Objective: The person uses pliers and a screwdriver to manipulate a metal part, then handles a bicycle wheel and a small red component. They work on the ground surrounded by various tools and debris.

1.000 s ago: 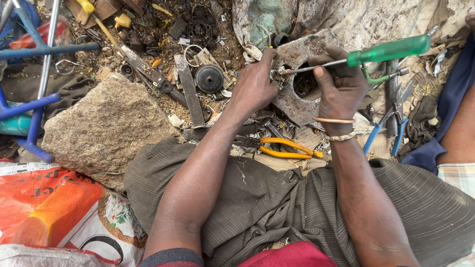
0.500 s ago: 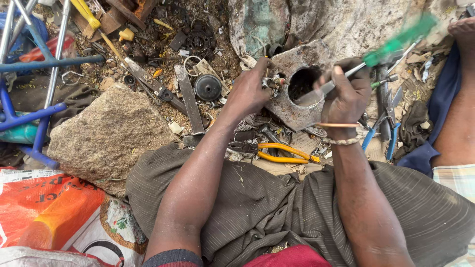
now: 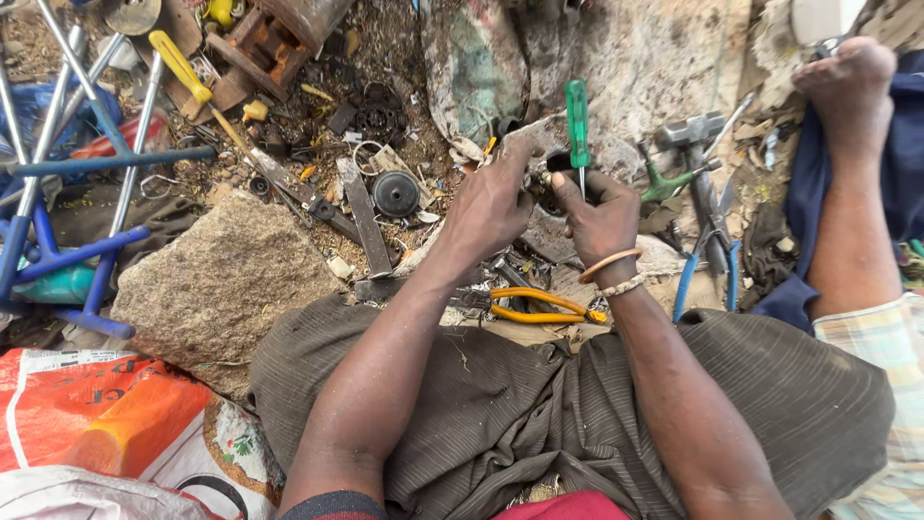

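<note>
The right hand point(image 3: 599, 214) gripped a green-handled screwdriver point(image 3: 577, 125), held upright; the left hand point(image 3: 493, 204) clasped the grey metal part point(image 3: 535, 135). Orange-handled pliers point(image 3: 539, 305) lay just below.

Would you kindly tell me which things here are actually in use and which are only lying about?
In use:
- green-handled screwdriver, in the right hand
- metal part, steadied by the left hand

Lying about:
- orange-handled pliers
- blue-handled pliers
- yellow-handled screwdriver
- large stone

Green-handled screwdriver point(image 3: 577, 125): upright, handle up, shaft down, tip hidden among fingers. Grey metal casting point(image 3: 539, 207): dirty, worn, mostly hidden, resting on littered ground just beyond knees, under screwdriver.
</note>
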`<state>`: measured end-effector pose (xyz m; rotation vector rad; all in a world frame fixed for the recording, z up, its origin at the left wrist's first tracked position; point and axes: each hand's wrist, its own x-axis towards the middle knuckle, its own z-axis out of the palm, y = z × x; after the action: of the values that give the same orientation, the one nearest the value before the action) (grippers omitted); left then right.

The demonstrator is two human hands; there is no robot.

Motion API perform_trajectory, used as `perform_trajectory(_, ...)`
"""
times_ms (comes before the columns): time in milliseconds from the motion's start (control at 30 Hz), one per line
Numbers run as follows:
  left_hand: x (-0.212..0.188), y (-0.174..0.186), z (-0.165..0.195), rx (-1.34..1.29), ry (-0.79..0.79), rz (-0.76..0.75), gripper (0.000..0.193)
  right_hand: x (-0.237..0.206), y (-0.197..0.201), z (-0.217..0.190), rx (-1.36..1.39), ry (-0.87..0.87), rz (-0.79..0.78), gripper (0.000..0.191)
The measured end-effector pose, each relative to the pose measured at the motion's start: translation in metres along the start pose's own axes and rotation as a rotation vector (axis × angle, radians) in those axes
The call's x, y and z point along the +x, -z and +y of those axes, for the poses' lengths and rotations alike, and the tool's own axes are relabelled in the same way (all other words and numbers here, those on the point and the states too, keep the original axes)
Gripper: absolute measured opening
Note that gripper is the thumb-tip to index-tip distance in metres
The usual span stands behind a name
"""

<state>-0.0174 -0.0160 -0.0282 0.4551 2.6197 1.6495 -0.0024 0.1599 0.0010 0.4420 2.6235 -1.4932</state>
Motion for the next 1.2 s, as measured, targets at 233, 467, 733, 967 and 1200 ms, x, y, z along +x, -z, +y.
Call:
perform_trajectory(233,0.001,-0.003,-0.007,0.056,-0.015,0.054,0.051,-0.011,0.011,-0.011,-0.042,-0.093,0.059,0.025)
perform_trajectory(467,0.012,-0.021,-0.04,0.021,0.14,0.09,0.051,-0.061,0.002,-0.077,0.059,-0.143,-0.053,0.032)
perform_trajectory(733,0.008,-0.029,-0.053,0.0,0.232,0.13,0.091,-0.188,-0.057,-0.209,0.091,0.088,-0.671,0.033)
perform_trajectory(967,-0.006,0.012,-0.036,-0.071,0.247,0.139,0.084,-0.201,-0.077,-0.237,0.176,0.777,-0.746,0.036)
perform_trajectory(1200,-0.003,0.042,-0.022,-0.324,0.456,0.047,0.072,-0.111,0.01,-0.065,-0.019,0.081,-0.237,0.033)
